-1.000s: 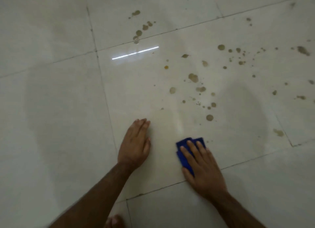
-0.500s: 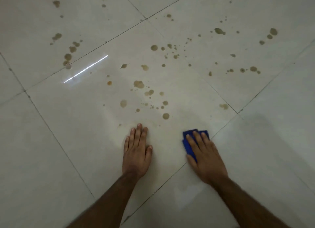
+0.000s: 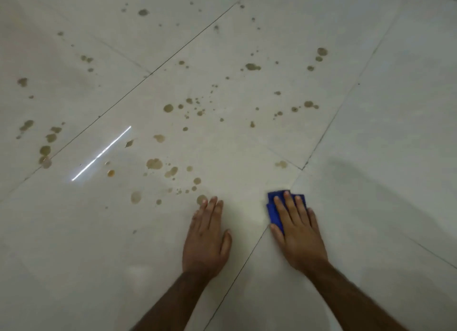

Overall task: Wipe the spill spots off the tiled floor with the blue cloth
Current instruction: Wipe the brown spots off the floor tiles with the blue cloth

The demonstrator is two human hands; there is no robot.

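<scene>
A folded blue cloth [image 3: 273, 210] lies flat on the pale tiled floor [image 3: 371, 157], mostly hidden under my right hand [image 3: 298, 234], which presses it down with straight fingers beside a grout line. My left hand [image 3: 206, 239] rests flat on the floor to the left of it, fingers together, fingertips touching a brown spill spot [image 3: 200, 199]. Several more brown spill spots [image 3: 154, 163] are scattered over the tiles ahead and to the left, far from the cloth.
Dark grout lines [image 3: 237, 276] cross the floor diagonally; one runs between my hands. A bright strip of reflected light [image 3: 101, 154] shines on the tile at left. The tiles at right carry no spots.
The view has swung, so the spots now lie further left and ahead. My right hand has slid the cloth a little to the right near the grout crossing. My left hand stays flat.
</scene>
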